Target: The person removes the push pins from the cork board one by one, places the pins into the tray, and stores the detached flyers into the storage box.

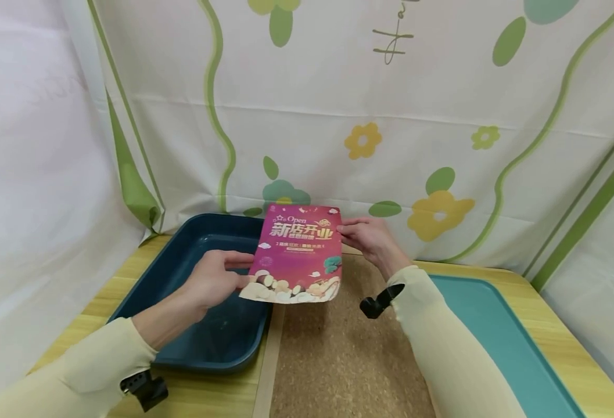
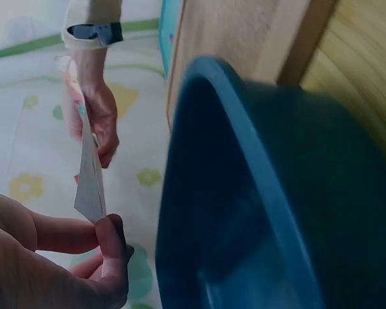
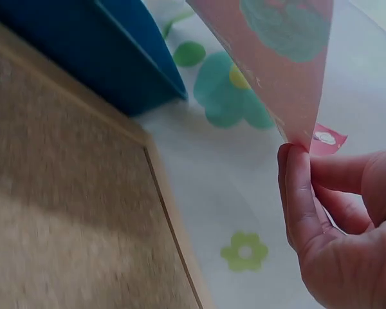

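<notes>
Both hands, left hand point(image 1: 215, 278) and right hand point(image 1: 365, 237), pinch the glossy magenta paper flyer point(image 1: 297, 253) by opposite edges above the dark blue plastic tray point(image 1: 181, 278); such light corner grips could let it slip or crease.

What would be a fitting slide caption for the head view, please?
Both hands, left hand and right hand, hold a pink flyer above the dark blue tray and cork mat.

Both hands point(image 1: 218, 281) point(image 1: 366, 238) raised, fingertips pinching
</notes>
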`<state>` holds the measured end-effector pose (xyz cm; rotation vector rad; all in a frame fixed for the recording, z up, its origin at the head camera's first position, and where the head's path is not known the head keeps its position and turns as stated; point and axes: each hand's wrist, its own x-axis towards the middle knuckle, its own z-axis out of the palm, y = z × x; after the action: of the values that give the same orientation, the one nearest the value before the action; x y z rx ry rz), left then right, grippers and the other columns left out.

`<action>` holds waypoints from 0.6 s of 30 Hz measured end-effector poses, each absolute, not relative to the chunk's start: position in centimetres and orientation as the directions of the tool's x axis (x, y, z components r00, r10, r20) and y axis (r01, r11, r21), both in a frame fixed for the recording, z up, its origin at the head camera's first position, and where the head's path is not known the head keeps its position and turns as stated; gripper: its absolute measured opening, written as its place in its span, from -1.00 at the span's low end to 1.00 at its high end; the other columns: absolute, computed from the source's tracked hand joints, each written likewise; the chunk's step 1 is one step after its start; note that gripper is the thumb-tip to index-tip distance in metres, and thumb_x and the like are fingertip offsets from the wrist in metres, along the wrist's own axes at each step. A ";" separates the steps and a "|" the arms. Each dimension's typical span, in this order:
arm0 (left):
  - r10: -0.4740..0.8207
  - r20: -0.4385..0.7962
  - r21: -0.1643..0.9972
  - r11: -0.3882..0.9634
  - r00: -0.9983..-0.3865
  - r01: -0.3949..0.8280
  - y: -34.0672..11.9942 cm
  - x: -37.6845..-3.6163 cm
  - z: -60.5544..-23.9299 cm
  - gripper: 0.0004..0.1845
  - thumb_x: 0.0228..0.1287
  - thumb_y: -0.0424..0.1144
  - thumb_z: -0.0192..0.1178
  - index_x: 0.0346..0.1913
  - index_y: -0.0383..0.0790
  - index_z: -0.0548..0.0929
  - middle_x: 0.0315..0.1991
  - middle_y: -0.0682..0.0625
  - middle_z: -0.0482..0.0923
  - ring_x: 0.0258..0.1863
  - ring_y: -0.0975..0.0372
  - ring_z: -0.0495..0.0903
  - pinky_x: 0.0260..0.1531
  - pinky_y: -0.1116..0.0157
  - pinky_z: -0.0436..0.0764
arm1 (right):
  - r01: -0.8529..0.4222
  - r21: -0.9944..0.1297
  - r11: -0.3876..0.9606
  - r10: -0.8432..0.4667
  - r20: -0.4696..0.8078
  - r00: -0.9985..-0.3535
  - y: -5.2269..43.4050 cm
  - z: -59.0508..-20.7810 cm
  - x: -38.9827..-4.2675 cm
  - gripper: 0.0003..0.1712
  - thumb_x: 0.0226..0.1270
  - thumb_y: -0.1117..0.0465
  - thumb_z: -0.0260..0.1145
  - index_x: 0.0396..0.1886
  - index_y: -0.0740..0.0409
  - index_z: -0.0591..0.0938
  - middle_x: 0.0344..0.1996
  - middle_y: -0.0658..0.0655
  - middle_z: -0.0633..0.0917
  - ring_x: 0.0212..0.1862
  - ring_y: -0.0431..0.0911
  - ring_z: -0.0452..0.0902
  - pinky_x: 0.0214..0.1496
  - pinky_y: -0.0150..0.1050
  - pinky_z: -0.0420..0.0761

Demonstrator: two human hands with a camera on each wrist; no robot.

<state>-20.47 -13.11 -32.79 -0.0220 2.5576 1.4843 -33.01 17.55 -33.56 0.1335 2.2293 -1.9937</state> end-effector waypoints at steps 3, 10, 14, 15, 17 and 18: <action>0.076 -0.176 0.848 0.518 -0.981 -0.111 -14.6 -20.6 -33.0 -0.46 0.50 -0.29 0.25 0.48 -0.28 0.53 0.46 -0.31 0.51 0.41 -0.15 0.38 0.20 -0.06 0.68 | 0.161 -0.982 0.095 -0.028 -0.164 -0.986 15.7 -33.4 -33.2 -0.57 0.57 0.23 0.34 0.32 0.33 0.66 0.22 0.34 0.72 -0.20 -0.21 0.82 0.24 -0.12 0.72; 0.078 -0.146 0.823 0.563 -0.986 -0.077 -17.6 -21.0 -33.1 -0.43 0.51 -0.30 0.23 0.51 -0.37 0.46 0.48 -0.38 0.44 0.38 -0.18 0.38 0.11 -0.01 0.68 | 0.160 -0.987 0.030 0.001 -0.160 -0.987 12.2 -33.6 -33.2 -0.61 0.52 0.25 0.40 0.24 0.33 0.70 0.17 0.34 0.75 -0.12 -0.09 0.81 0.32 -0.01 0.68; 0.079 -0.143 0.805 0.589 -0.987 -0.069 -19.3 -21.3 -33.1 -0.43 0.52 -0.30 0.22 0.51 -0.39 0.45 0.50 -0.42 0.40 0.38 -0.21 0.41 0.14 -0.01 0.65 | 0.161 -0.987 0.022 0.012 -0.161 -0.987 10.6 -33.8 -33.2 -0.64 0.50 0.24 0.41 0.20 0.29 0.73 0.12 0.31 0.78 -0.14 -0.08 0.83 0.27 -0.03 0.72; 0.076 -0.142 0.801 0.594 -0.987 -0.070 -19.8 -21.3 -33.1 -0.42 0.51 -0.30 0.22 0.51 -0.40 0.45 0.50 -0.43 0.41 0.36 -0.21 0.43 0.13 -0.01 0.66 | 0.162 -0.987 0.020 0.012 -0.162 -0.987 10.1 -33.9 -33.2 -0.66 0.50 0.25 0.42 0.18 0.29 0.74 0.11 0.30 0.78 -0.15 -0.08 0.83 0.25 -0.05 0.73; 0.073 -0.144 0.793 0.606 -0.987 -0.071 -20.7 -21.2 -33.2 -0.42 0.51 -0.30 0.22 0.51 -0.41 0.45 0.48 -0.44 0.41 0.34 -0.21 0.44 0.13 -0.01 0.66 | 0.164 -0.986 0.015 0.006 -0.164 -0.986 9.2 -33.9 -33.1 -0.68 0.49 0.26 0.42 0.15 0.29 0.76 0.09 0.30 0.79 -0.17 -0.10 0.83 0.18 -0.10 0.77; 0.072 -0.142 0.787 0.613 -0.987 -0.069 -21.1 -21.2 -33.3 -0.42 0.51 -0.30 0.22 0.51 -0.42 0.45 0.47 -0.46 0.43 0.32 -0.21 0.45 0.12 -0.01 0.67 | 0.163 -0.987 0.015 0.003 -0.163 -0.987 8.8 -33.9 -33.1 -0.69 0.49 0.26 0.42 0.14 0.29 0.76 0.08 0.30 0.79 -0.19 -0.11 0.82 0.15 -0.13 0.78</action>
<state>-21.18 -21.12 -33.26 0.0029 2.6757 1.3152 -33.06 8.75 -33.95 0.1770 2.1534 -2.1202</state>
